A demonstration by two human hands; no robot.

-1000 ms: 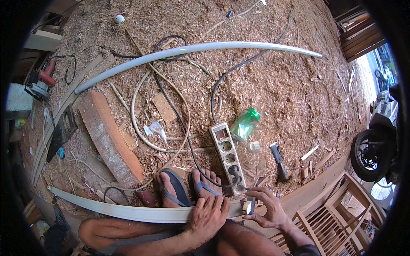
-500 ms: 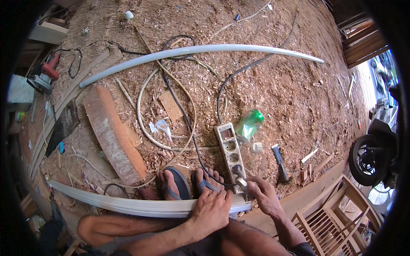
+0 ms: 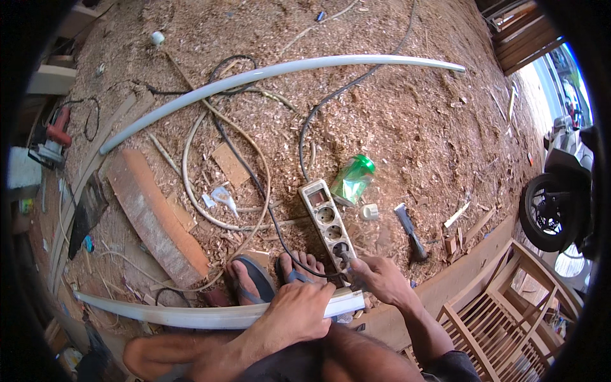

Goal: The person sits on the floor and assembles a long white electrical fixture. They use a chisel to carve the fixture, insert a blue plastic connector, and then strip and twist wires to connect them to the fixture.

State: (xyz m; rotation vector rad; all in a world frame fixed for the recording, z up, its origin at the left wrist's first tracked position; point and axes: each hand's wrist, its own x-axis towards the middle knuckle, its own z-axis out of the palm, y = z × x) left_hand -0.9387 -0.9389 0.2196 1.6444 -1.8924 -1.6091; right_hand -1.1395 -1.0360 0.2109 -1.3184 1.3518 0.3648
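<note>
A long white plastic strip (image 3: 191, 316) lies across in front of my legs. My left hand (image 3: 300, 311) is closed over it near its right end, its fingers curled around the far edge. My right hand (image 3: 382, 278) is closed just beyond that end, beside the lower end of a white power strip (image 3: 336, 235). Thumb and fingers are pinched together, and what they hold is mostly hidden. A dark plug (image 3: 342, 250) sits in the power strip's nearest visible socket, close to my right fingertips.
Wood shavings cover the ground. Near the power strip lie a green-capped clear container (image 3: 354, 180), a white cap (image 3: 369, 212) and a chisel-like tool (image 3: 411, 232). Cables, a long white tube (image 3: 280, 68) and a curved plank (image 3: 156, 216) lie farther off. A slatted wooden frame (image 3: 503, 318) stands right.
My view has shifted slightly, so the scene sits farther left. The round greyish piece that showed at my right fingertips is now mostly hidden. My left hand stays on the white strip.
</note>
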